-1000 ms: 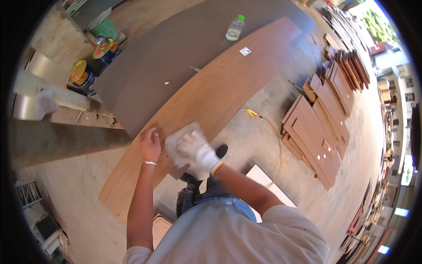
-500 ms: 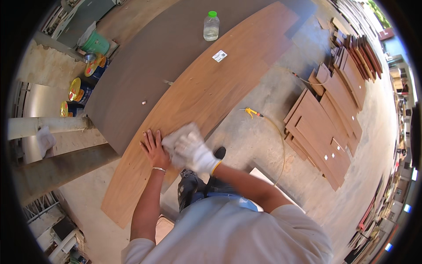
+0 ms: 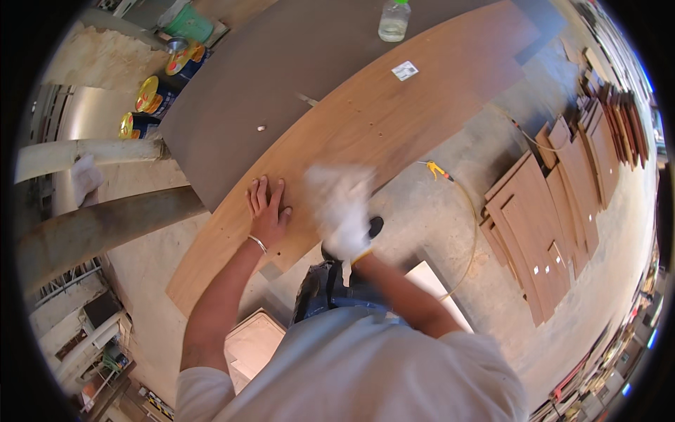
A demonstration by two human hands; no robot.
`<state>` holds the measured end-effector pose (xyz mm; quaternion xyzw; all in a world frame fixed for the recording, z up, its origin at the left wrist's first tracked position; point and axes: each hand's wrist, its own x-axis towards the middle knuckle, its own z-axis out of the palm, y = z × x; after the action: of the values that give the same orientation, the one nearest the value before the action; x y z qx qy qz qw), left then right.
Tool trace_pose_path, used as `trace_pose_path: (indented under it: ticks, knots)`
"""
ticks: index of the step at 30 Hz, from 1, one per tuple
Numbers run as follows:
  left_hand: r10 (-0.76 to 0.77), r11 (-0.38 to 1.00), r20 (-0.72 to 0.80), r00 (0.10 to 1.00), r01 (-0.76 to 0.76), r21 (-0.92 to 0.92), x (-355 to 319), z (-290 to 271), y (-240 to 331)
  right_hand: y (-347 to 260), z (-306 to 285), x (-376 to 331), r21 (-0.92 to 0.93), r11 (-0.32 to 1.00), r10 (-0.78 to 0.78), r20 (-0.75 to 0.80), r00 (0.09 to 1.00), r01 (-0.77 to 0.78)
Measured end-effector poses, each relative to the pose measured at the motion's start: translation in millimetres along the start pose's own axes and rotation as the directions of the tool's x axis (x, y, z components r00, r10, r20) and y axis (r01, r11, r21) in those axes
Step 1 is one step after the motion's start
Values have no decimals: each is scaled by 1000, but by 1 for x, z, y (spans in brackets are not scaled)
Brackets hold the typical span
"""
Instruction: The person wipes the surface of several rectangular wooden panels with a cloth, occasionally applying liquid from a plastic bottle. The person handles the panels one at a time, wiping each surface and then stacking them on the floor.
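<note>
Left hand [image 3: 268, 216]: spread flat on board [image 3: 344, 144] | gloved right hand [image 3: 343, 214]: farther from left than before; blurred, cannot tell grip

Left hand [image 3: 267, 216] on brown panel [image 3: 408, 112] — white-gloved right hand [image 3: 343, 211] just beside

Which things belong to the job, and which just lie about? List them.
Likely the job: brown board under the left hand; blurred pale cloth at the gloved right hand.

Apparently lying about: yellow air gun; stacked panels; green bucket; perhaps the bottle.
</note>
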<state>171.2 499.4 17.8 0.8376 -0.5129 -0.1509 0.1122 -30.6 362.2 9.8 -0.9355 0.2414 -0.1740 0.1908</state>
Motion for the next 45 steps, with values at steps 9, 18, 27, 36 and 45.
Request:
trace_pose_path:
  ticks: [9,18,27,36,45]
  knots:
    - [-192,971,252,948,220,-91,41,-54,-55,-38,-14,-5,249,920,-334,99,937,301]
    - [-258,949,396,881,308,-68,71,-60,-51,-118,33,-28,310,943,16,312,950,-117]
    - [-252,960,390,885,281,-17,68,-57,-58,-108,19,5,308,878,-432,178,884,367]
    - [-262,945,424,867,320,-71,70,-57,-51,-103,30,-26,139,970,-215,127,968,198]
    - [-253,956,364,897,289,-49,70,-57,-52,-233,80,-65,645,674,-520,68,851,360]
